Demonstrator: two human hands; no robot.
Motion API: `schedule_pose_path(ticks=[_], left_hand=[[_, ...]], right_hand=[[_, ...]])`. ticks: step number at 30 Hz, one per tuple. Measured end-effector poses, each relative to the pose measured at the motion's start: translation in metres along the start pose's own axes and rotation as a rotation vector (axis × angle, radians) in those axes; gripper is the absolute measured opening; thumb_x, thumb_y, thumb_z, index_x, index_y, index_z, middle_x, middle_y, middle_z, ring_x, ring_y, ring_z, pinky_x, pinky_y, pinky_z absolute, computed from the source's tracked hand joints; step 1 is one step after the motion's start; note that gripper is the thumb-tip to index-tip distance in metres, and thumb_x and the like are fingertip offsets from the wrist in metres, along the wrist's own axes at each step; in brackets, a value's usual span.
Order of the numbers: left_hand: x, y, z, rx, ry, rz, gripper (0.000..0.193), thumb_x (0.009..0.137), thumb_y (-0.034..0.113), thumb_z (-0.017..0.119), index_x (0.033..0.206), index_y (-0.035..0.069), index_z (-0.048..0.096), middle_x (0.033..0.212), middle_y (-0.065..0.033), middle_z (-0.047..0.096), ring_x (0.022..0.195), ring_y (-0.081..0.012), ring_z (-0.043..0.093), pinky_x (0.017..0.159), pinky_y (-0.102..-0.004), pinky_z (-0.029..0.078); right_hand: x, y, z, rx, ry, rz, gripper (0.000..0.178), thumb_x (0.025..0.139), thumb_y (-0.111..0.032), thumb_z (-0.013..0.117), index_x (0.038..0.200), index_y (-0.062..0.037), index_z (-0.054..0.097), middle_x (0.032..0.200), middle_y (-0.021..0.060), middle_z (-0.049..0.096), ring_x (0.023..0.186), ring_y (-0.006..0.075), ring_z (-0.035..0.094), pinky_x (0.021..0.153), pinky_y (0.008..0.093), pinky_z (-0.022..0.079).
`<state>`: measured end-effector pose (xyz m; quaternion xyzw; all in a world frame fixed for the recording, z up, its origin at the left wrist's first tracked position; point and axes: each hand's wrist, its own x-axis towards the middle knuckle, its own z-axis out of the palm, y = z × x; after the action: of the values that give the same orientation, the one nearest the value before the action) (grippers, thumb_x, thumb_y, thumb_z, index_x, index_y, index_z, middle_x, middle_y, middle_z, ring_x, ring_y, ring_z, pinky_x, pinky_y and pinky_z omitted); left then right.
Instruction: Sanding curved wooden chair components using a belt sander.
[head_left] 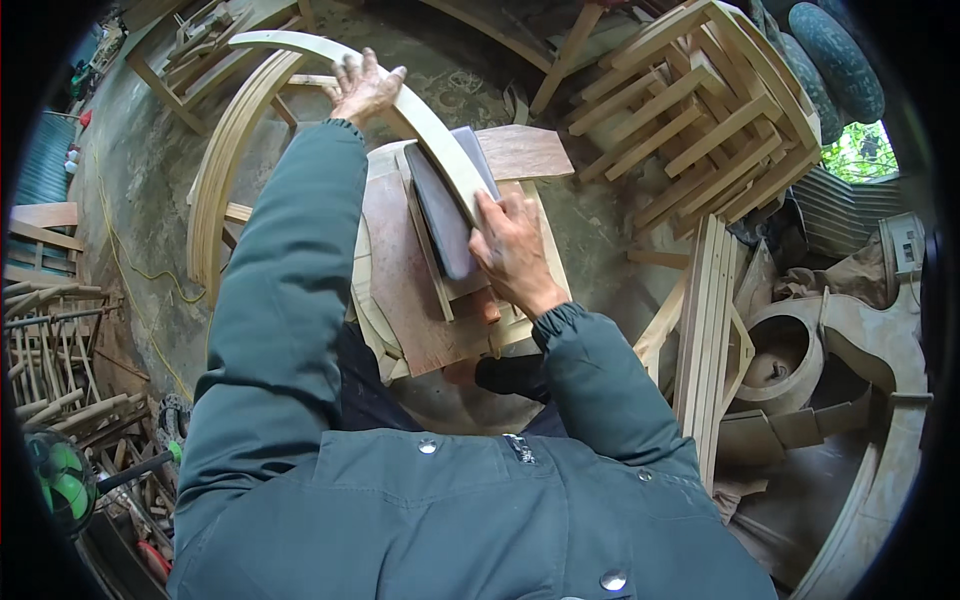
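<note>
A long, pale, curved wooden strip [437, 137] arcs from the upper left down to the middle of the view. My left hand [366, 92] lies over its upper part, fingers somewhat spread and the thumb at the far edge. Closed at the strip's lower end is my right hand [515, 240], with its thumb and fingers round the wood. Beneath the strip, a smooth grey upright surface [437, 220], rounded at the near end, stands in a wooden work stand [405, 290]. The strip hides part of that surface; its kind is unclear.
Several curved strips [215, 165] stand stacked at the left. Slatted wooden frames [700, 110] pile up at the far right. Straight boards [700, 330] and a rounded machine housing [785, 350] are at the right. A green fan [65, 485] and a yellow cord [125, 260] are at the left.
</note>
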<state>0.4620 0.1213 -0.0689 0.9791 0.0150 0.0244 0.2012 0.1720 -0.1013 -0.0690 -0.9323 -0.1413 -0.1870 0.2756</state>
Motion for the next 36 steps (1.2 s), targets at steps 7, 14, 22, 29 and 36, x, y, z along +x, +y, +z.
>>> schedule_pose_path(ticks=[7, 14, 22, 29, 36], left_hand=[[-0.007, 0.006, 0.001, -0.29, 0.076, -0.275, 0.123, 0.087, 0.072, 0.059, 0.167, 0.004, -0.005, 0.174, -0.0217, -0.004, 0.161, -0.039, -0.01, 0.126, -0.0612, -0.005], [-0.098, 0.033, 0.0, -0.215, -0.06, -0.141, 0.128, 0.083, 0.069, 0.064, 0.165, 0.0, -0.006, 0.174, -0.0238, 0.0, 0.16, -0.0405, -0.011, 0.125, -0.0619, -0.008], [-0.224, 0.06, -0.009, -0.169, -0.118, -0.014, 0.141, 0.071, 0.07, 0.08, 0.164, -0.002, 0.003, 0.17, -0.0314, 0.006, 0.159, -0.0462, -0.007, 0.122, -0.0686, -0.002], [-0.291, 0.067, -0.01, -0.195, -0.061, 0.001, 0.136, 0.074, 0.066, 0.079, 0.163, -0.005, 0.005, 0.168, -0.0324, 0.01, 0.158, -0.0484, -0.003, 0.123, -0.0683, 0.001], [-0.283, 0.04, -0.03, -1.078, 0.29, -0.166, 0.078, 0.09, 0.028, 0.079, 0.144, -0.006, 0.033, 0.13, -0.0287, 0.049, 0.112, -0.0421, 0.056, 0.099, -0.0509, 0.048]], right_hand=[[0.007, 0.001, 0.005, -0.006, 0.021, -0.032, 0.054, 0.084, -0.012, 0.07, 0.136, -0.0034, 0.061, 0.104, 0.0167, 0.056, 0.101, 0.0353, 0.051, 0.091, 0.0445, 0.045], [-0.098, -0.037, -0.031, 0.042, -0.003, 0.059, 0.061, 0.083, -0.01, 0.072, 0.141, 0.0008, 0.057, 0.107, 0.0165, 0.055, 0.101, 0.0346, 0.05, 0.092, 0.0451, 0.043], [-0.24, -0.066, -0.087, -0.002, 0.014, 0.154, 0.07, 0.078, -0.015, 0.078, 0.144, -0.0039, 0.058, 0.108, 0.0133, 0.058, 0.101, 0.0342, 0.054, 0.09, 0.0447, 0.046], [-0.304, -0.067, -0.121, 0.966, -0.237, 0.907, 0.065, 0.089, -0.015, 0.078, 0.146, 0.0018, 0.052, 0.094, 0.0081, 0.072, 0.081, 0.0211, 0.069, 0.076, 0.0349, 0.058], [-0.333, -0.086, -0.14, 0.492, 0.094, 0.373, 0.05, 0.085, -0.012, 0.081, 0.13, -0.0005, 0.064, 0.107, 0.0153, 0.075, 0.093, 0.0279, 0.075, 0.082, 0.0361, 0.058]])
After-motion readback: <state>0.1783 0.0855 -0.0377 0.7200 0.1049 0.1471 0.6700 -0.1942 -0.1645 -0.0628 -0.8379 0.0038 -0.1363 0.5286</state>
